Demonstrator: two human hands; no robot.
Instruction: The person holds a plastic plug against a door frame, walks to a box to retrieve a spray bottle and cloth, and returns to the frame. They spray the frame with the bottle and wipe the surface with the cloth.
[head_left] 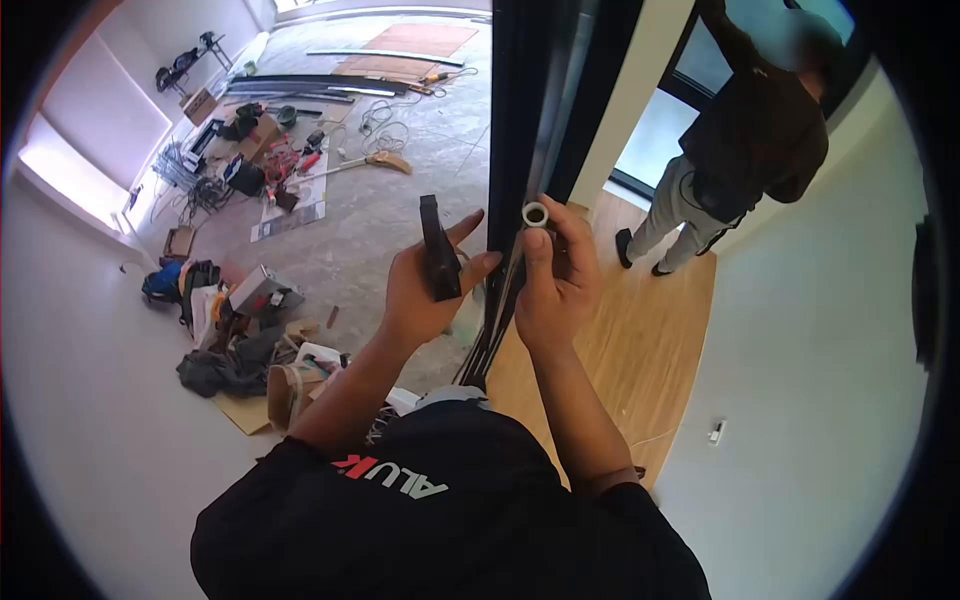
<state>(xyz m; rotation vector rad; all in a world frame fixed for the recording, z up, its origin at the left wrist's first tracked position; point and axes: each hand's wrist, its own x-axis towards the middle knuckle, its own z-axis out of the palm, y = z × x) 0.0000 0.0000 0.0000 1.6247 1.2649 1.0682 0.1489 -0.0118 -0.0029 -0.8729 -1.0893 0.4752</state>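
My left hand (418,300) is closed around a long black object (433,240) whose exact kind I cannot make out; it stands up out of the grip. The index finger points right toward the dark door or window frame (510,110). On the other side of that frame's edge, my right hand (560,275) pinches a small whitish ring (536,214) between thumb and fingers. Its round opening faces me. It looks like a narrow roll or a piece of tube. Both hands are at about the same height, apart from each other.
A person (750,140) in dark top and grey trousers stands at right on the wooden floor (640,350), one arm raised. On the left, cables and tools, a broom (388,162), long dark profiles (300,86), bags and boxes (265,290) lie across the concrete floor.
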